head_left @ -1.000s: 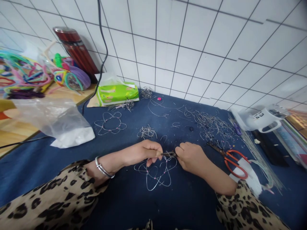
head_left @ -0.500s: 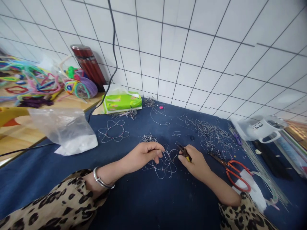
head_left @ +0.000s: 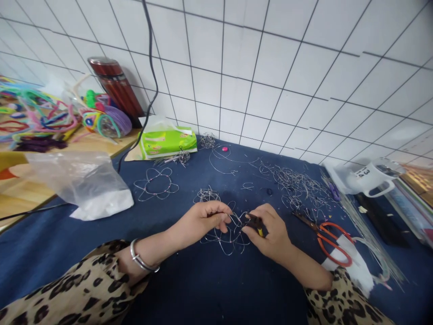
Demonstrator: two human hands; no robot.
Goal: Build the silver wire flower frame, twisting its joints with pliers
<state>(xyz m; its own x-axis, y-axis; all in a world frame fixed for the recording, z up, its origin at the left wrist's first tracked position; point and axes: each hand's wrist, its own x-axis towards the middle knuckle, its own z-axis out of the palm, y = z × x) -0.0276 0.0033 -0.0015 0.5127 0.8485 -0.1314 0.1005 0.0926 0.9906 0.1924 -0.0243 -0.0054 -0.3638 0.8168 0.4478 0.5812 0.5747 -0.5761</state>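
A flower-shaped frame of thin wire with small pink beads lies on the blue cloth between my hands. My left hand pinches one of its wire loops with closed fingers. My right hand is closed round small dark pliers with a yellow handle, their tip pointing left at the frame. Both sleeves have a leopard print, and a silver bangle sits on my left wrist.
A second wire flower lies further left. Loose wire scraps spread to the right, near red-handled scissors. A clear plastic bag, a green tissue pack, a dark red flask and a white mug ring the cloth.
The pliers came off the wire frame and swung upward, then came back down toward it. My left hand kept its hold on the frame. The camera shifted slightly.
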